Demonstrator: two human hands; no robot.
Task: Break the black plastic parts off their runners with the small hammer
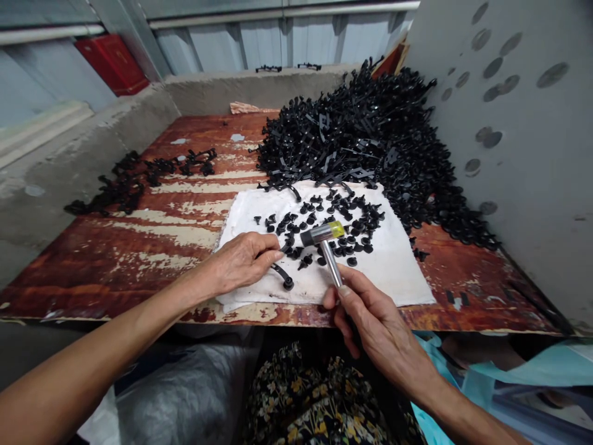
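1. Pinching one end of a curved black bar (283, 276), the left hand (245, 262) sits over the cloth's (393, 275) near-left part; the bar looks light, stiff, best held mid-length.
2. Small knobs (352, 262) lie mid-cloth, probably light, smooth, easiest by the rim.
3. Above the cloth, the hammer (328, 250) seems head-heavy; the right hand (370, 309) grasps its handle low, sensibly.

We see a worn, red-brown surface (60, 272), its finish scraped to pale streaks. Along its left side and far edge we find a low concrete ledge (217, 93); beyond that edge rises a pale corrugated metal wall (264, 46), crossed by a light horizontal bar (287, 13). Right of the surface, we have a grey panel (523, 185) with dark round spots.
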